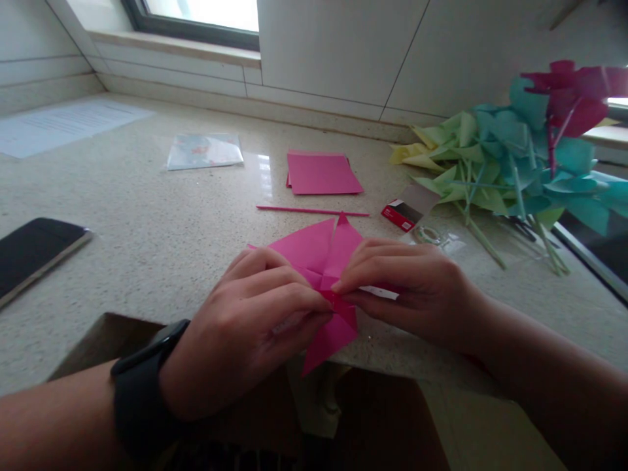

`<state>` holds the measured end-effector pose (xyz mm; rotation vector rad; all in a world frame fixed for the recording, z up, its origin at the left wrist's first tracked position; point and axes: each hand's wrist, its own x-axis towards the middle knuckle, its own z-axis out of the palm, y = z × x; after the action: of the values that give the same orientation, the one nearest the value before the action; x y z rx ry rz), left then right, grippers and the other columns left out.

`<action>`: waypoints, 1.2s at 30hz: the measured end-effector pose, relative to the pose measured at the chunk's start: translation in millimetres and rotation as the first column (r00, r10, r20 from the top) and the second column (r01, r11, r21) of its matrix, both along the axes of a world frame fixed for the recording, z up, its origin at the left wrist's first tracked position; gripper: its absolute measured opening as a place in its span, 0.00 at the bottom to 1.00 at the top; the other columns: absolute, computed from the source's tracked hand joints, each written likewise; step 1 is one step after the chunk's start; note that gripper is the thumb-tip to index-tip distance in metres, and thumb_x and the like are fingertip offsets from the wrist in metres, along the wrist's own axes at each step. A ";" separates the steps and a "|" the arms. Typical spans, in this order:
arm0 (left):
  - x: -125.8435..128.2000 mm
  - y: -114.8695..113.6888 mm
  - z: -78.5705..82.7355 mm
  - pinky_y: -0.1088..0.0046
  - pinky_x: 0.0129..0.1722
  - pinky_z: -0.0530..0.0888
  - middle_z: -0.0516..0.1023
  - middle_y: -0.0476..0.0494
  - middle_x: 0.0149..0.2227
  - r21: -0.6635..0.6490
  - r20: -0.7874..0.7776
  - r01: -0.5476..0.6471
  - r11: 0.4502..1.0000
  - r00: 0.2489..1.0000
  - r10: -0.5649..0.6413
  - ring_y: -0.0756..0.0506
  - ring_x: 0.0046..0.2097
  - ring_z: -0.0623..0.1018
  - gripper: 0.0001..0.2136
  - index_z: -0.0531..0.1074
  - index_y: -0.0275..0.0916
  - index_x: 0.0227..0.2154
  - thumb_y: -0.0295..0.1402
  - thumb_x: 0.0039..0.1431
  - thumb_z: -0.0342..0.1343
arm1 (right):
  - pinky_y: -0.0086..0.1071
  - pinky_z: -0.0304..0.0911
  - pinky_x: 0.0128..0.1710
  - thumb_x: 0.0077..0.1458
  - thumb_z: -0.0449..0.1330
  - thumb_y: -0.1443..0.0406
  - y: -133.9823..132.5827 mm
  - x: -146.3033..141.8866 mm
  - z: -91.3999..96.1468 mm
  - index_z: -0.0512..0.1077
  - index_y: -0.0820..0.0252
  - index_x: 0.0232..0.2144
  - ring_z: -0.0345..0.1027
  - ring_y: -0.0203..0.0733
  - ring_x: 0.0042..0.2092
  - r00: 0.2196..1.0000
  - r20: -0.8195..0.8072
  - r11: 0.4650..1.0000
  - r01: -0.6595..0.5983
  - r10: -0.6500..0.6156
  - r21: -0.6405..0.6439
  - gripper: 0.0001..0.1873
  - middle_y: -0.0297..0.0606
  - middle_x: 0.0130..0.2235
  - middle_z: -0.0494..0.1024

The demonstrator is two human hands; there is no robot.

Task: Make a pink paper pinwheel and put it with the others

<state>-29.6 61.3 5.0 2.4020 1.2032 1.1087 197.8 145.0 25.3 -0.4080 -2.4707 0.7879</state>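
Both my hands pinch a folded pink paper pinwheel point(314, 243) at the counter's front edge. The fingers of my left hand point(265, 307), which has a black watch on its wrist, are closed on it near the middle. From the right, my right hand point(407, 278) grips the same spot between thumb and fingertips. Pointed flaps stick out above and below the fingers, and the exact fold between the fingertips is hidden. Just behind it lies a thin pink stick point(314, 210). Farther back is a small stack of pink paper squares point(324, 173).
To the right are a red-and-black small box point(400, 214), a tape roll point(428, 234) and a heap of green, blue and pink paper pinwheels point(520, 150). A clear packet point(205, 152), a printed sheet point(69, 124) and a dark phone point(36, 255) lie on the left.
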 end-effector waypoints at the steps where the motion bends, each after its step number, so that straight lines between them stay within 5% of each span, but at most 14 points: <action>1: 0.1 -0.3 -0.1 0.65 0.42 0.70 0.82 0.49 0.36 -0.001 0.001 -0.002 1.000 1.000 0.002 0.44 0.40 0.73 0.03 0.76 0.42 0.39 0.28 0.62 0.61 | 0.33 0.69 0.40 0.62 0.62 0.68 -0.3 -0.1 0.3 0.77 0.56 0.40 0.74 0.38 0.39 1.000 0.000 1.000 0.003 -0.003 0.006 0.05 0.36 0.37 0.81; 30: 2.3 -0.9 -1.6 0.68 0.42 0.73 0.79 0.48 0.38 -0.028 0.042 -0.112 0.993 0.993 0.113 0.46 0.41 0.75 0.11 0.73 0.42 0.46 0.30 0.61 0.62 | 0.32 0.68 0.41 0.63 0.59 0.70 -8.0 -3.4 8.0 0.76 0.56 0.40 0.74 0.39 0.40 1.000 0.008 1.000 -0.025 0.025 0.009 0.06 0.37 0.37 0.80; 36: 2.4 1.1 -2.4 0.67 0.40 0.71 0.81 0.52 0.33 -0.011 0.047 -0.074 0.997 0.996 0.074 0.46 0.38 0.73 0.04 0.75 0.43 0.38 0.29 0.60 0.63 | 0.32 0.68 0.41 0.60 0.61 0.70 -10.0 -2.7 8.7 0.75 0.57 0.40 0.73 0.38 0.40 1.000 0.014 1.000 -0.023 0.023 0.020 0.06 0.35 0.37 0.80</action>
<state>-27.2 62.4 2.6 2.3281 1.2883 1.1720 195.1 135.1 34.0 -0.3799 -2.4982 0.7710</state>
